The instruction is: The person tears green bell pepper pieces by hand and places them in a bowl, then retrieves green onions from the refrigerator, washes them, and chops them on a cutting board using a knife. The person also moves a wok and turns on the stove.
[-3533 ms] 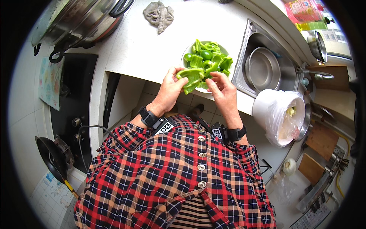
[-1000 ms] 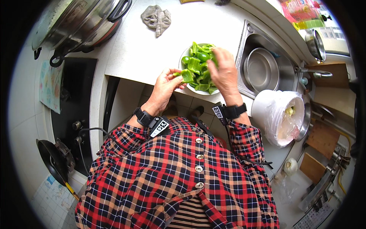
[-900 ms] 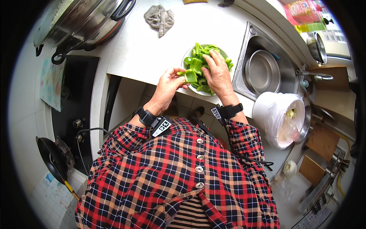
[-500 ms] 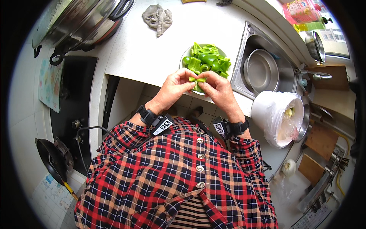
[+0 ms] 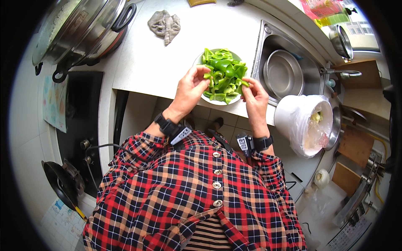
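Note:
A white bowl [image 5: 238, 98] heaped with torn green pepper pieces [image 5: 222, 65] stands near the front edge of the white counter. At its left side, my left hand [image 5: 188, 91] pinches a small piece of green pepper [image 5: 207, 75] between thumb and fingers, just over the heap. My right hand [image 5: 256, 98] is at the bowl's right rim, its thumb and fingertips closed on another small pepper piece [image 5: 245, 83]. The two hands are apart, with the heap between them.
Right of the bowl is a steel sink [image 5: 261, 58] with a metal basin [image 5: 289, 69] in it. A white bin [image 5: 289, 113] lined with plastic hangs at the counter's front. A grey cloth [image 5: 164, 26] lies farther back; a large steamer pot [image 5: 90, 31] stands at the left.
My hands were together over the bowl's near edge on one pepper piece. They have parted left and right, each with a piece, and more of the bowl's near side shows.

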Available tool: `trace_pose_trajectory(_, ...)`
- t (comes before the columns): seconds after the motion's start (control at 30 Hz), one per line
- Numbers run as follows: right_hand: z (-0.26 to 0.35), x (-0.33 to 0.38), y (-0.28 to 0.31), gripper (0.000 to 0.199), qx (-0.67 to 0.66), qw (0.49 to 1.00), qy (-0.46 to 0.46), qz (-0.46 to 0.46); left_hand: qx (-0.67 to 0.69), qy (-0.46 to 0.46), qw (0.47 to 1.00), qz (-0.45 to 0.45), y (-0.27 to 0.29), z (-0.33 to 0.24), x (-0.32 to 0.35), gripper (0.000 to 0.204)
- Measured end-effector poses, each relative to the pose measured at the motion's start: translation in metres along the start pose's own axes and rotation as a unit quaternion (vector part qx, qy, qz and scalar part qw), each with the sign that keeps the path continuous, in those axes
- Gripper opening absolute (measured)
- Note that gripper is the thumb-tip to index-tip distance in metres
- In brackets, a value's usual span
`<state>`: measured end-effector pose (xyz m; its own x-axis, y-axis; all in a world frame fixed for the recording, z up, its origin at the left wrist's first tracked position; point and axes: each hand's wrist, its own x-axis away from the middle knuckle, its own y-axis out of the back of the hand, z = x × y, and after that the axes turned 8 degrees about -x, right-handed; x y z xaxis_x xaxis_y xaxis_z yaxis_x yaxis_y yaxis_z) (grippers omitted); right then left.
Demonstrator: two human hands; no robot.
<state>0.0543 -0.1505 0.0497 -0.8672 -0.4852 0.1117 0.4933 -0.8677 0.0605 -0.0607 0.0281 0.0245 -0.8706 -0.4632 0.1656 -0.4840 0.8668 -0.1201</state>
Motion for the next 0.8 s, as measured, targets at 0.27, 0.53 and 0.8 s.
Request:
trace_pose_trajectory(0.27,0.002,-0.032,-0.015,0.038,0.392,0.897,0.202,0.032,-0.316,-0.187,0.930,-0.006,-0.002,0.005,-0.028,0.026)
trace_pose_trajectory(0.53,-0.033,0.018,0.021,0.031,0.226,0.960,0.125,-0.106,-0.238,-0.104,0.964,-0.060,0.042,0.012,0.010,0.028)
trace_pose_trajectory(0.8,-0.064,0.038,0.006,0.047,-0.105,0.969,-0.223,-0.028,-0.011,0.198,0.979,0.041,0.034,0.049,0.042,0.057)
